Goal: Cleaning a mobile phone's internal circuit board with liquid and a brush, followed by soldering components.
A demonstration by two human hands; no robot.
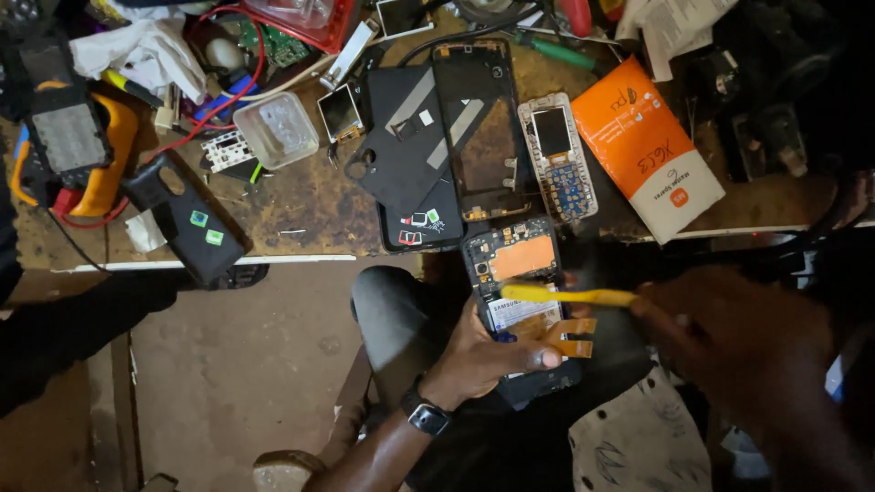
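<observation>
Brushing opened phone (521,301), both hands

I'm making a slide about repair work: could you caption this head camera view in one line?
Left hand holds an opened phone while the right hand brushes it with a yellow toothbrush beside a cluttered workbench.
</observation>
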